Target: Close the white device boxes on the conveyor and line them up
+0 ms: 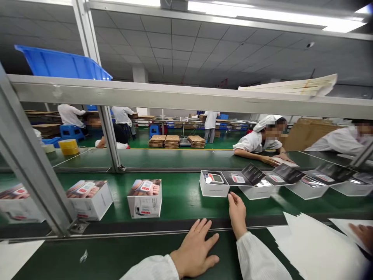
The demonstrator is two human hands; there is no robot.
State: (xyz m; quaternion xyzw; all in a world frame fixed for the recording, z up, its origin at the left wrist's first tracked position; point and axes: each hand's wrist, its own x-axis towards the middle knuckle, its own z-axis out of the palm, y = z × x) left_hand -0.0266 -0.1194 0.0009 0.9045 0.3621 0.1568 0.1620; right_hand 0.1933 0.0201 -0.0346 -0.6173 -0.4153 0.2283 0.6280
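My left hand [195, 249] rests palm down on the green worktop with its fingers spread, holding nothing. Farther right, my right hand [237, 212] reaches over the belt's near edge, fingers loosely bent and apart. Its fingertips are at the lower right corner of an open white box [215, 189]; whether they touch it I cannot tell. Inside that box lies a white device with a grey screen. Its lid, black inside with a printed card [237, 178], is folded out to the right, over the neighbouring open box [256, 192].
Closed printed boxes [145, 198] stand on the green belt [180, 202] at left. Several open boxes [308, 188] line it at right. White sheets [317, 245] lie at my right. Metal posts [109, 136] and a crossbar [186, 95] frame the view. A co-worker [260, 140] leans across opposite.
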